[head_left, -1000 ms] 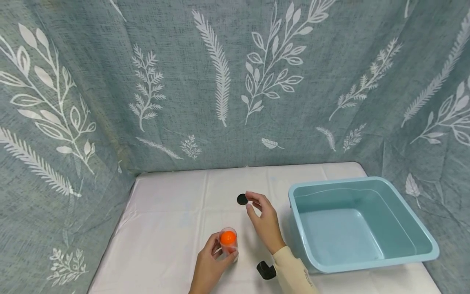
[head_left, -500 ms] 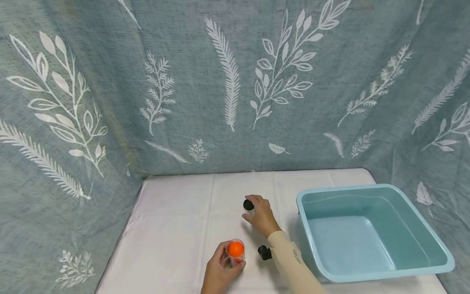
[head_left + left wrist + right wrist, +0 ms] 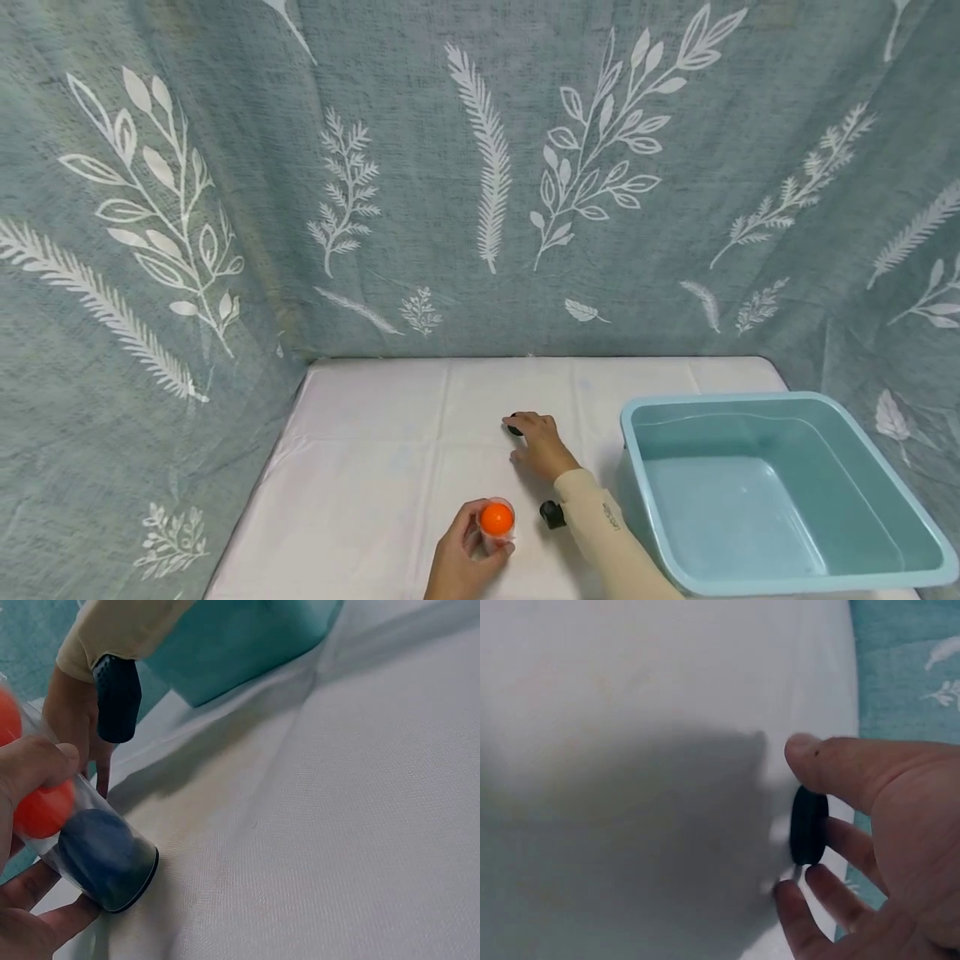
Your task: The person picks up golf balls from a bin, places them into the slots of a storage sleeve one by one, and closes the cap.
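My left hand point(image 3: 465, 557) sits at about 6 o'clock on the counter point(image 3: 375, 450), fingers point(image 3: 34, 761) wrapped around a clear plastic cup point(image 3: 497, 527) that stands on the white cloth. Inside the cup is an orange ball point(image 3: 497, 518); the left wrist view shows a dark blue one point(image 3: 101, 851) below it at the bottom of the cup. My right hand point(image 3: 542, 445) is further out, roughly 12 o'clock from the cup and well apart from it, low over the counter. Its thumb and fingers point(image 3: 832, 769) pinch a small black disc point(image 3: 514, 428), which looks like a lid, held on edge in the right wrist view; whether the disc touches the cloth I can't tell, the view is blurred. A cream sleeve point(image 3: 600, 533) covers my right forearm, and a black wrist-mounted device point(image 3: 552, 513) sticks out beside it, just at 3 o'clock of the cup. A light teal plastic basin point(image 3: 862, 575) stands on the counter at 3 o'clock from my right hand, near the sleeve. A grey-green curtain with white leaf prints point(image 3: 480, 167) hangs behind and to both sides of the counter.
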The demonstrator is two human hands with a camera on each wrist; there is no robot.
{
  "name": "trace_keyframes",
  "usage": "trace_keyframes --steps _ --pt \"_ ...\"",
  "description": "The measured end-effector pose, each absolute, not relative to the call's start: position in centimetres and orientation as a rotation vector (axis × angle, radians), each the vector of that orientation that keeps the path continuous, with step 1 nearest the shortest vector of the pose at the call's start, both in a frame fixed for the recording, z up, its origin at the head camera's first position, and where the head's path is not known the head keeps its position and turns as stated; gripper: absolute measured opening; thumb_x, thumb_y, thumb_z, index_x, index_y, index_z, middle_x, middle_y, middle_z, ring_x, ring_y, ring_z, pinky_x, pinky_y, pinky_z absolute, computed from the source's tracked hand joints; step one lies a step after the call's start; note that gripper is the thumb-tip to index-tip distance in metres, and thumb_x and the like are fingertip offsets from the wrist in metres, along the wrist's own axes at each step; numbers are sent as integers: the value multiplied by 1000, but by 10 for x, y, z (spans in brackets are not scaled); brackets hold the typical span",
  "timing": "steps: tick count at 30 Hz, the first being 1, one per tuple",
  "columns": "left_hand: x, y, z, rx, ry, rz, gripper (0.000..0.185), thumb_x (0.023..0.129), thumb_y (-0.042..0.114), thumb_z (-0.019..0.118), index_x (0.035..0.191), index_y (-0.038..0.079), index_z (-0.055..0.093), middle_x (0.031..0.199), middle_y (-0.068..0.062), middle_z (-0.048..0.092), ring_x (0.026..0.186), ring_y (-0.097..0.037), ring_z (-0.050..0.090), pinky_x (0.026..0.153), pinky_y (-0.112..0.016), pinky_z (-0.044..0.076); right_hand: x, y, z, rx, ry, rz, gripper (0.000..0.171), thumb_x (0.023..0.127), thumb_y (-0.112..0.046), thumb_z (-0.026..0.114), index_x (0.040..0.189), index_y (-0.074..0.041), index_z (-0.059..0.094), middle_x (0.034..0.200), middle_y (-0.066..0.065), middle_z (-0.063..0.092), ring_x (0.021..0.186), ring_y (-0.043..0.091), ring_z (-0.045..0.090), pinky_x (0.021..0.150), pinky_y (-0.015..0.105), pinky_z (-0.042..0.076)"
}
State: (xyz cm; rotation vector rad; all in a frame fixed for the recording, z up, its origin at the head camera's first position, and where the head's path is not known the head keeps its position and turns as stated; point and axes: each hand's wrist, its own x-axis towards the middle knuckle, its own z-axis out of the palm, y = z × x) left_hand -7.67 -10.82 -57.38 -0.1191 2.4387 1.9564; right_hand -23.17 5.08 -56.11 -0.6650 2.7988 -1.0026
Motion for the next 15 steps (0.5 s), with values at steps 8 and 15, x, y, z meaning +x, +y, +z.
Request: trace_keyframes --steps 8,15 --pt "-77 -109 -573 -124 2396 1992 57 75 10 89 124 11 61 128 -6 65 124 -31 59 103 -48 49 -232 53 -576 -767 2962 -953 35 84 3 79 115 -9 67 116 13 56 103 36 50 87 47 52" --pt "-76 -107 -574 -124 2427 1982 57 75 9 89 125 11 60 127 -6 65 121 -27 61 102 -45 50 -230 54 -578 -740 3028 -961 33 79 4 83 103 -13 69 116 14 56 96 33 51 85 46 54"
